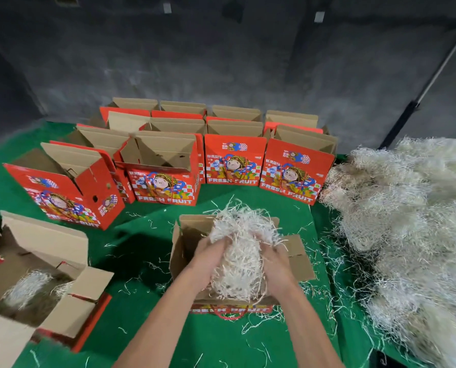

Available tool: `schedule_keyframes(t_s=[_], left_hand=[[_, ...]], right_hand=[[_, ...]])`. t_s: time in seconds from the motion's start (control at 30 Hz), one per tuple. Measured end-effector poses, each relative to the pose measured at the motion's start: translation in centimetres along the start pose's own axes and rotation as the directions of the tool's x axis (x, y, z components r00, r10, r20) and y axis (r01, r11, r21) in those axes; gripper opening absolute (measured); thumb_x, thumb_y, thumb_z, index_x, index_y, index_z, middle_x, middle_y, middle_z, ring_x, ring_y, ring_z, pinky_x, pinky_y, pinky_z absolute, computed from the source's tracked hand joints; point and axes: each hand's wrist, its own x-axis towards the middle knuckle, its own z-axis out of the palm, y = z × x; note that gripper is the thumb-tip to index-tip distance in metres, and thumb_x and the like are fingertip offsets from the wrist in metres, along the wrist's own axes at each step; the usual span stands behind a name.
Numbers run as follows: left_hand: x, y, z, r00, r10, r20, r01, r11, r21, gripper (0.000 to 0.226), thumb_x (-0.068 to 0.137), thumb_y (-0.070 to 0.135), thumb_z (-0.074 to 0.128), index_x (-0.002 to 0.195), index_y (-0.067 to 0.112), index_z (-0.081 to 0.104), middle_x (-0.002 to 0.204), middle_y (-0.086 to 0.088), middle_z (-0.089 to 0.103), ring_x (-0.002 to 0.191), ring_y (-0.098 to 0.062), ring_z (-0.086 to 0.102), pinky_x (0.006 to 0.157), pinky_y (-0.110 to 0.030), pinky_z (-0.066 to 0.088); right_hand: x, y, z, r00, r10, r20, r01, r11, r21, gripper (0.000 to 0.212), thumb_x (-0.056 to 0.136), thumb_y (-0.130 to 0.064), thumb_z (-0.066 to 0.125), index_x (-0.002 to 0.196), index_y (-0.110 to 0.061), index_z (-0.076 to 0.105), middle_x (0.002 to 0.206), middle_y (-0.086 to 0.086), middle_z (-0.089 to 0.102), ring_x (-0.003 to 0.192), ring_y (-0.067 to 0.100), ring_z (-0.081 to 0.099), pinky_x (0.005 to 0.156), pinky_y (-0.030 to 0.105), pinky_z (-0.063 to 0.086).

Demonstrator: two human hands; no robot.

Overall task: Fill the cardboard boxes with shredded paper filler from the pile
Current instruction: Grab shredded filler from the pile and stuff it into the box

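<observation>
left hand and right hand clutch a fluffy white shredded-paper wad over an open red-printed cardboard box; strands crinkled, tangled

open green cloth left, paper pile right, boxes behind

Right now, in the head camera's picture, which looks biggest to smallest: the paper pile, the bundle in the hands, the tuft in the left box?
1. The paper pile on the right, largest.
2. The bundle both hands hold over the middle box.
3. The tuft in the left box, smallest, though partly hidden.
</observation>
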Motion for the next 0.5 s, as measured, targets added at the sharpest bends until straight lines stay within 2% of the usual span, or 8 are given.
schedule_keyframes(t_s=[0.1,0.17,0.2,0.27,0.33,0.4,0.43,0.5], left_hand=[[1.0,0.8,-3.1,0.992,0.002,-0.126,-0.015,0.995,-0.098,0.129,0.052,0.073,0.083,0.154,0.032,0.015,0.153,-0.001,0.035,0.138,-0.031,0.039,0.114,-0.056,0.025],[1.4,0.7,-4.0,0.987,0.037,-0.155,-0.055,0.992,-0.115,0.132,0.054,0.074,0.081,0.156,0.029,0.010,0.159,-0.001,0.028,0.141,-0.030,0.034,0.116,-0.055,0.022],[1.5,0.5,-3.9,0.986,0.050,-0.159,-0.069,0.991,-0.114,0.131,0.056,0.075,0.079,0.156,0.028,0.009,0.159,-0.002,0.028,0.141,-0.030,0.035,0.116,-0.054,0.022],[1.4,0.1,-3.6,0.980,0.046,-0.192,-0.072,0.989,-0.132,0.124,0.059,0.082,0.071,0.155,0.025,0.016,0.154,-0.004,0.035,0.136,-0.027,0.040,0.114,-0.053,0.025],[1.3,-0.1,-4.1,0.983,0.018,-0.185,-0.056,0.978,-0.199,0.108,0.068,0.085,0.060,0.150,0.019,0.035,0.138,-0.004,0.052,0.123,-0.022,0.049,0.112,-0.051,0.033],[1.4,-0.4,-5.1,1.000,0.021,-0.018,-0.027,0.912,-0.409,0.082,0.081,0.077,0.053,0.141,0.022,0.052,0.132,-0.001,0.062,0.121,-0.021,0.057,0.104,-0.051,0.044],[1.3,-0.4,-5.4,0.993,0.060,0.106,0.000,0.867,-0.498,0.069,0.088,0.069,0.052,0.138,0.021,0.055,0.132,-0.005,0.064,0.120,-0.025,0.061,0.099,-0.050,0.049],[0.6,-0.6,-5.1,0.953,0.120,0.279,0.041,0.860,-0.509,0.052,0.096,0.048,0.055,0.136,0.015,0.056,0.128,-0.011,0.066,0.118,-0.029,0.063,0.093,-0.046,0.054]], right_hand=[[0.6,-1.1,-2.4,0.976,-0.001,-0.217,-0.001,1.000,-0.008,0.037,0.090,-0.051,0.065,0.099,-0.019,0.050,0.097,0.012,0.063,0.080,0.022,0.066,0.064,0.034,0.054],[0.7,-1.5,-3.6,0.969,-0.004,-0.249,0.006,1.000,0.008,0.055,0.078,-0.063,0.069,0.094,-0.016,0.047,0.075,0.013,0.064,0.072,0.026,0.069,0.059,0.027,0.046],[1.0,-1.4,-3.8,0.969,-0.007,-0.248,0.015,0.999,0.030,0.062,0.075,-0.064,0.069,0.096,-0.010,0.048,0.053,0.004,0.054,0.050,0.016,0.059,0.060,0.026,0.043],[1.7,-0.9,-4.0,0.958,-0.016,-0.287,0.029,0.999,0.040,0.065,0.078,-0.065,0.065,0.102,-0.006,0.048,0.045,-0.009,0.034,0.037,0.008,0.032,0.061,0.027,0.043],[2.0,-0.7,-4.2,0.951,-0.026,-0.308,0.049,0.996,0.069,0.071,0.085,-0.067,0.057,0.121,-0.006,0.052,0.064,-0.009,0.054,0.058,0.009,0.054,0.073,0.031,0.049],[2.0,-0.4,-4.8,0.972,0.007,-0.236,0.045,0.975,0.216,0.087,0.086,-0.076,0.047,0.146,-0.014,0.040,0.118,-0.002,0.063,0.119,0.018,0.055,0.103,0.039,0.038],[1.7,-0.3,-5.0,0.992,-0.004,-0.127,0.044,0.949,0.312,0.094,0.082,-0.081,0.044,0.152,-0.020,0.033,0.134,0.000,0.055,0.131,0.018,0.046,0.109,0.039,0.031],[0.4,-0.4,-4.2,0.995,-0.049,0.085,0.019,0.946,0.323,0.099,0.070,-0.090,0.047,0.149,-0.032,0.038,0.144,0.001,0.050,0.123,0.009,0.054,0.104,0.029,0.038]])
